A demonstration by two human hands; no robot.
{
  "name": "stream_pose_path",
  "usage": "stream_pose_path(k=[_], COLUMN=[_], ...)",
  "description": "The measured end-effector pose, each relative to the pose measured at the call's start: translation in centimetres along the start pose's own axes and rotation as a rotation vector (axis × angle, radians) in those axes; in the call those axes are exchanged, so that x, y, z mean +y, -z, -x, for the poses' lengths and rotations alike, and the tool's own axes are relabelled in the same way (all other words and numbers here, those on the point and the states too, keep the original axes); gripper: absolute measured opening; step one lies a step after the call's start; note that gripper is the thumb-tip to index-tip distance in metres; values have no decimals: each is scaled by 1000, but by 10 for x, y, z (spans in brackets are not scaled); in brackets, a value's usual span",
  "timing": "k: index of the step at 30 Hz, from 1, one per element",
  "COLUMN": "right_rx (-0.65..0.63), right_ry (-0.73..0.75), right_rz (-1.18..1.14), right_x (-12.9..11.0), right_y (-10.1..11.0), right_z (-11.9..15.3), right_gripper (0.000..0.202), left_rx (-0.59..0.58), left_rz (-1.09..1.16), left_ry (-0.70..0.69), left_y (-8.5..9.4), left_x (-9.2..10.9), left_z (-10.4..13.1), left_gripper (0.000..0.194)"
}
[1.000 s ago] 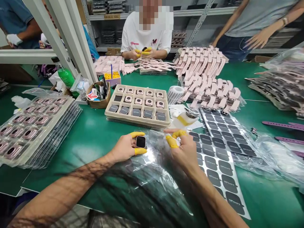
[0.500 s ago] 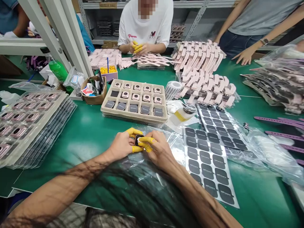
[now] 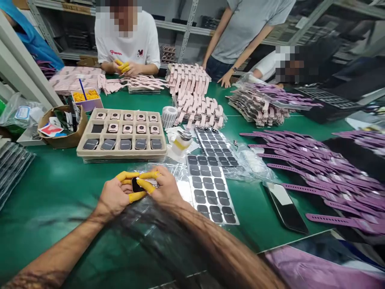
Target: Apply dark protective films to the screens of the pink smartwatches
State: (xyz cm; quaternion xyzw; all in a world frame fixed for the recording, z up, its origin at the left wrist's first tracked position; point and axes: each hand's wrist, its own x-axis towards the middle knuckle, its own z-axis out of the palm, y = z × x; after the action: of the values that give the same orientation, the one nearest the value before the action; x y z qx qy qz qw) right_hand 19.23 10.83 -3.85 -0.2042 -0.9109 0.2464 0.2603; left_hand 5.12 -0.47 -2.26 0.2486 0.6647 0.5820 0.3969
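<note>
My left hand (image 3: 116,196), with yellow finger cots on its fingertips, is closed around the edges of a dark-faced smartwatch case (image 3: 135,185) with no strap. My right hand (image 3: 164,188) also wears yellow finger cots. Its fingers pinch a small white wad (image 3: 153,182) against the watch's screen; the fingers partly hide the wad. Behind my hands stands a beige tray (image 3: 120,154) of watch cases, the front row covered by dark square films. Sheets of dark square stickers (image 3: 211,196) lie to the right, beside a clear bottle (image 3: 182,141) with a metal top and yellow band.
Purple watch straps (image 3: 339,184) spread across the right side, near a black phone (image 3: 287,208). Pink-strapped watches (image 3: 198,108) are piled behind. A cardboard box (image 3: 63,126) of odds and ends stands left. Across the table, a person in a white shirt (image 3: 128,38) works with yellow-tipped fingers.
The camera has turned right, bringing the phone and more purple straps into view. My hands still hold the watch case together, with the right fingers at its screen.
</note>
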Motion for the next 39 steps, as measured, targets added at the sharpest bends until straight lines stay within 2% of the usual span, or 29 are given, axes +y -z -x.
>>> stream_pose_path(k=[4, 6, 9, 14, 19, 22, 24, 28, 31, 34, 39], right_rx=[142, 227, 303, 234, 276, 226, 217, 267, 301, 255, 324], right_ry=[85, 141, 159, 250, 197, 247, 220, 28, 68, 149, -31], right_rz=[-127, -188, -144, -145, -75, -90, -102, -1, -37, -67, 7], right_x=[10, 13, 15, 16, 15, 14, 17, 24, 18, 15, 25], right_y=[-9, -14, -15, -11, -10, -9, -9, -4, -3, -5, 0], right_z=[2, 0, -2, 2, 4, 4, 1, -1, 2, 1, -3], right_gripper=[22, 20, 15, 10, 17, 18, 23, 30, 24, 24, 26], left_rx=[-91, -119, -123, -156, -138, -172, -180, -148, -149, -147, -121], left_rz=[6, -13, 16, 73, 123, 114, 82, 45, 31, 4, -60], left_ry=[94, 86, 44, 46, 19, 18, 14, 18, 29, 21, 40], left_y=[1, 2, 2, 0, -2, -1, 0, 0, 0, 0, 0], left_x=[2, 1, -2, -9, -14, -15, -15, -14, -12, -9, -9], left_z=[0, 0, 0, 0, 0, 1, 2, 1, 1, 3, 3], left_gripper=[60, 58, 61, 58, 60, 56, 55, 60, 62, 60, 62])
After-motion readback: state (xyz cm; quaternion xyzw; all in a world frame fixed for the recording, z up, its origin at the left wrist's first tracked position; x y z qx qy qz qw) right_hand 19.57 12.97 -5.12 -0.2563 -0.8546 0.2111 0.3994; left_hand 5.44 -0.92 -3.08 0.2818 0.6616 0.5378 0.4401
